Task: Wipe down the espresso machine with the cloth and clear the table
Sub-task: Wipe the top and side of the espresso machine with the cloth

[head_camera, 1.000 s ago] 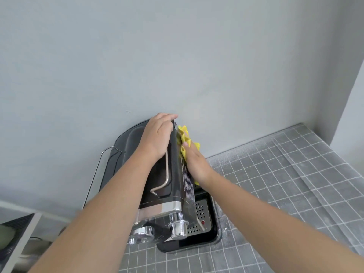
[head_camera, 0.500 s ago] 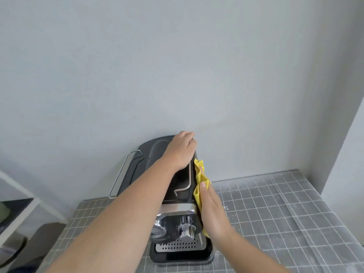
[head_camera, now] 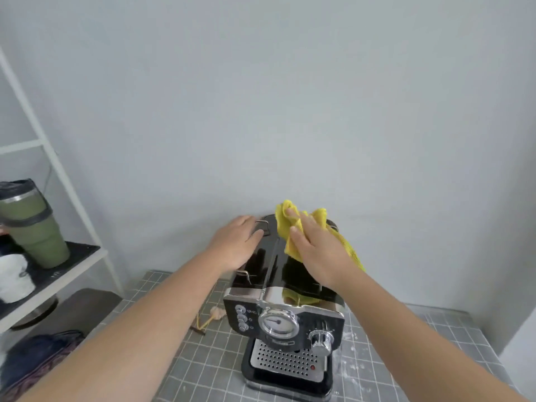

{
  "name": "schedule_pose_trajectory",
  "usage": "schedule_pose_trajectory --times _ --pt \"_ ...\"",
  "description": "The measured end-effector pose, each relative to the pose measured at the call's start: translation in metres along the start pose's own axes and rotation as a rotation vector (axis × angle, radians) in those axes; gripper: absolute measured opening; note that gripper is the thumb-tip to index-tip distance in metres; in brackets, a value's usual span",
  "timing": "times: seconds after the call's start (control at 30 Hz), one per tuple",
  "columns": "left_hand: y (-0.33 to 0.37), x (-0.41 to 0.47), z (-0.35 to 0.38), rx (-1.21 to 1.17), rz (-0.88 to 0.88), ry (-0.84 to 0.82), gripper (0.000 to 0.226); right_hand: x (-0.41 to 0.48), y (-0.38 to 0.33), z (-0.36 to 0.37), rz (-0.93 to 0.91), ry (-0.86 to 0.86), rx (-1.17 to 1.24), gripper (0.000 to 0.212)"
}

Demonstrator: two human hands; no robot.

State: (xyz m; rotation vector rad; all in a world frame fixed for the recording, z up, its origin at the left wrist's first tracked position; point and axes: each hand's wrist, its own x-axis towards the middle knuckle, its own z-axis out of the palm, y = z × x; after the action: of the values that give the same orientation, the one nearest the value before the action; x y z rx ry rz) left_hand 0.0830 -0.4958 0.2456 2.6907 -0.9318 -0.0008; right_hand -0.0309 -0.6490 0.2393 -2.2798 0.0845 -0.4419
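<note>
Right hand (head_camera: pixel 316 250) grips the yellow cloth (head_camera: pixel 319 213) atop the espresso machine (head_camera: pixel 284 320), left hand (head_camera: pixel 237 245) flat beside it, so wiping looks midway, and white dust (head_camera: pixel 351 355) on the bench (head_camera: pixel 208 367) beside the machine awaits clearing.

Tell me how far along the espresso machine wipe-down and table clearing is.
Done: hard to confirm, though the black top of the espresso machine looks glossy. In hand: the right hand holds the yellow cloth on that top while the left hand rests flat beside it. Left: likely the front panel and drip tray, plus the white residue on the grid mat and a small corded item left of the machine.
</note>
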Motion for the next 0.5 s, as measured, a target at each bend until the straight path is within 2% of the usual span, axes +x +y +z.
schedule_pose_trajectory --times 0.07,0.13,0.2,0.3,0.37,0.5 --pt "-0.02 -0.006 0.004 -0.043 -0.01 -0.089 0.055 0.004 0.0 0.015 0.017 -0.276 -0.316 0.044" --pt "-0.033 -0.013 0.015 -0.226 -0.015 -0.146 0.057 0.011 0.0 0.023 0.026 -0.408 -0.465 0.046" --pt "-0.037 -0.019 0.024 -0.424 -0.013 -0.136 0.057 0.025 -0.001 0.027 0.109 -0.403 -0.522 0.047" --pt "-0.041 -0.022 0.032 -0.516 0.034 -0.093 0.056 0.051 -0.007 0.04 0.256 -0.302 -0.616 0.048" --pt "-0.04 -0.024 0.035 -0.554 0.041 -0.047 0.056 0.065 -0.007 0.051 0.328 -0.311 -0.693 0.05" --pt "-0.039 -0.028 0.042 -0.665 0.049 0.049 0.054 0.062 -0.011 0.059 0.26 -0.309 -0.754 0.05"
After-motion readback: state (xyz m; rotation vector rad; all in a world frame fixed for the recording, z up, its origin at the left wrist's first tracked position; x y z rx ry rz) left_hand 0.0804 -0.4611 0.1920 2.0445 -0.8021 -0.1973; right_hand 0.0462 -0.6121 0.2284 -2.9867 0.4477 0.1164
